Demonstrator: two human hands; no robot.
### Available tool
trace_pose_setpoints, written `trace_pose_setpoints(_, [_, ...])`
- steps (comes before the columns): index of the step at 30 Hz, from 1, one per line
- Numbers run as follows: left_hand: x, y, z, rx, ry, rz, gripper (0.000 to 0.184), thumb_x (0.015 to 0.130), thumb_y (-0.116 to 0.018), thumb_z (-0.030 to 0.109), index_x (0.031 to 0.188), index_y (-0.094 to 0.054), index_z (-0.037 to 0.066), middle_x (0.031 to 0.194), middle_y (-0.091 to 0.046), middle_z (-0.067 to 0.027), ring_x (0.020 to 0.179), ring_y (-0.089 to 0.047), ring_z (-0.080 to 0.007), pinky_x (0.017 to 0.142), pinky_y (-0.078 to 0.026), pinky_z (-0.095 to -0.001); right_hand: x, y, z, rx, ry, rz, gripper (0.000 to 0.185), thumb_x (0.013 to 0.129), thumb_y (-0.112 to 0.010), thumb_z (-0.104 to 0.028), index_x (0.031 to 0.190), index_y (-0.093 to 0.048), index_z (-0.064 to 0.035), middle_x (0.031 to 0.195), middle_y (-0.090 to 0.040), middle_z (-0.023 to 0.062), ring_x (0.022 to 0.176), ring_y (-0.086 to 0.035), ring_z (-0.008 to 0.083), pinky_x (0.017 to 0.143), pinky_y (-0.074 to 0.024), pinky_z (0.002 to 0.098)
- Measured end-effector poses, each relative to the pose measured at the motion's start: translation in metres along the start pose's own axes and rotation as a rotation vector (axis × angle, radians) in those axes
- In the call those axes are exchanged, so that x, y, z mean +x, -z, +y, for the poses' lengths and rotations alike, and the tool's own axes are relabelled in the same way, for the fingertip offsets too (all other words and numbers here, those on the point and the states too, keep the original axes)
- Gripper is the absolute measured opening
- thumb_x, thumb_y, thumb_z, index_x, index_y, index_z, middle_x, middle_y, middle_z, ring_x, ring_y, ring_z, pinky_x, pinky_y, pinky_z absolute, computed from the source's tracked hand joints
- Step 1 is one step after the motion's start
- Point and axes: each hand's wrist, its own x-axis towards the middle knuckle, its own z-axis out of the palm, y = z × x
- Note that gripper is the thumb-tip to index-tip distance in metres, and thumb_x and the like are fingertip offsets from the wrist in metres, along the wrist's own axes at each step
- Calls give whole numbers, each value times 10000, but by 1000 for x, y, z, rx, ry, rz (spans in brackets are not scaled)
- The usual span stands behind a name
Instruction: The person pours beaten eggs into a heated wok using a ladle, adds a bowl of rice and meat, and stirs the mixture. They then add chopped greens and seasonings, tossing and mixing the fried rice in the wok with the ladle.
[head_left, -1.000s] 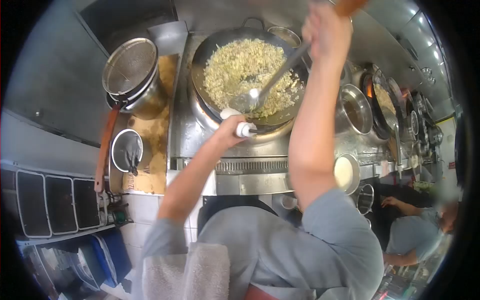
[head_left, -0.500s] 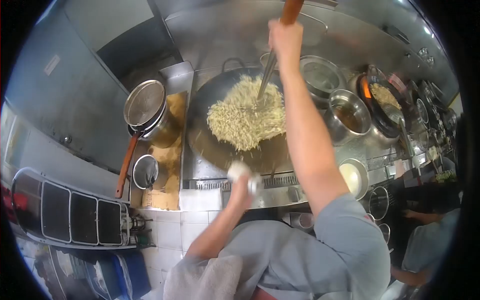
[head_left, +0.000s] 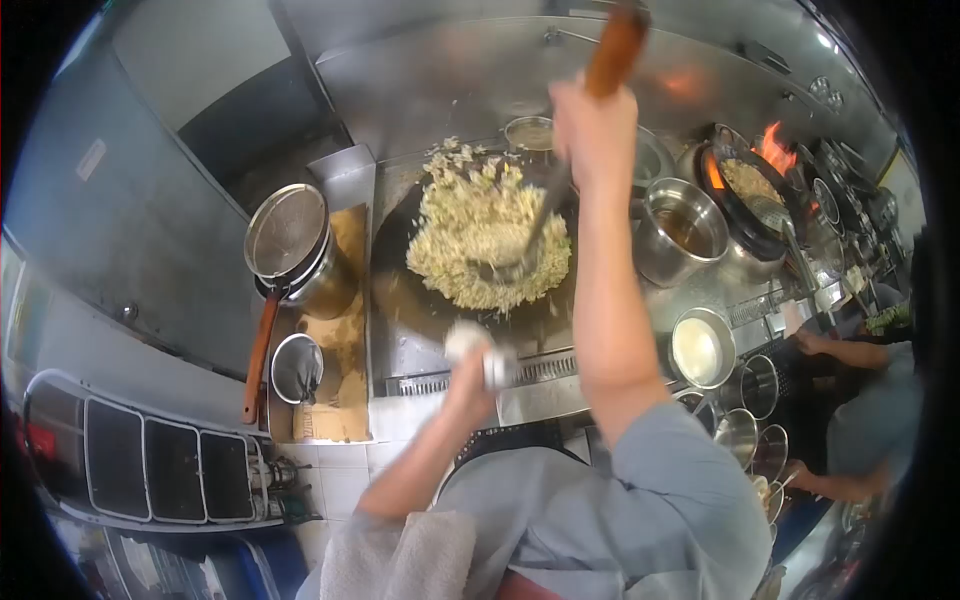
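My left hand [head_left: 470, 382] is closed round a white cloth [head_left: 466, 341] at the near rim of the big wok [head_left: 392, 300]; the wok handle under the cloth is blurred. Rice [head_left: 488, 240] with bits of egg and green is heaped and partly airborne over the wok. Above its right side, my right hand [head_left: 598, 125] grips a ladle by its wooden handle [head_left: 616, 55]. The metal shaft slants down to the left into the rice, where the ladle's head is mostly hidden.
Left of the wok, a strainer [head_left: 286, 230] rests on a steel pot, near a small pot [head_left: 297, 368]. On the right are a pot of brown liquid [head_left: 682, 232], a bowl of pale liquid [head_left: 702, 348] and another wok [head_left: 750, 185] beside flames. A co-worker [head_left: 870, 400] is at far right.
The wok has come nearer to my body, and the rice has gone from spread out to heaped and tossed. My right hand has shifted, its ladle still in the rice. Flames have risen at the right wok.
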Motion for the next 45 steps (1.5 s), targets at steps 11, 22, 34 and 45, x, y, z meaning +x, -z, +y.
trace_pose_setpoints(11, [5,10,7,-42,-73,-50,171,933,-439,160,1073,-407,66,841,-611,-123,711,-630,-235,610,-557,-379,123,-67,-67,180,292,56,181,812,-584,-116,677,-472,-70,469,-384,-32,338,-382,121,317,-292,265])
trace_pose_setpoints(22, [120,26,62,293,28,-74,148,851,-506,283,892,-558,150,738,-596,-14,632,-587,-142,421,-388,-255,27,-69,72,136,50,-18,149,759,-611,-11,750,-467,-46,503,-427,-4,369,-410,99,348,-300,248])
trace_pose_setpoints(34, [120,24,76,454,202,-77,191,821,-535,384,832,-571,197,707,-578,33,631,-528,-94,470,-368,-248,121,-53,63,140,260,-32,209,818,-548,-66,638,-445,-84,477,-383,-27,349,-380,112,332,-284,276])
trace_pose_setpoints(45, [110,19,73,455,189,24,202,800,-536,383,789,-573,185,658,-566,23,563,-538,-105,405,-356,-227,77,-80,68,207,33,-270,225,816,-557,-157,628,-437,-127,457,-377,-38,327,-376,107,310,-272,250])
